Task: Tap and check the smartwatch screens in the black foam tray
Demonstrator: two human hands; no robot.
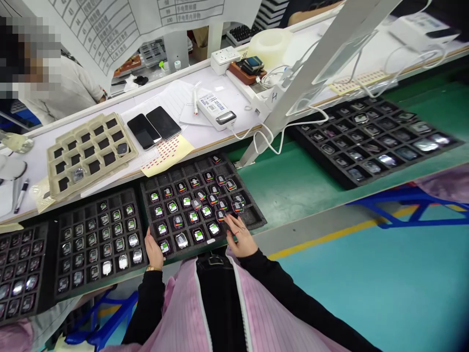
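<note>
In front of me lies a black foam tray [254,215] with compartments, many holding square smartwatches with lit screens. My left hand [154,250] is at the tray's front left corner, its fingers along the left side and its thumb by the edge. Over the front right part is my right hand [242,237], fingers stretched forward and thumb apart. Its fingertips are at a smartwatch [221,215] with a lit face; whether they touch it I cannot tell. Another smartwatch [238,207] sits just beyond those fingers. A small white piece [211,241] rests on the front rim.
More foam trays of watches stand left [97,244] and right [370,137]. The raised shelf bears a beige tray [88,151], two phones [144,131], a white device [217,111] and cables. A slanted metal post [293,83] rises behind. Another person [54,88] is across the bench.
</note>
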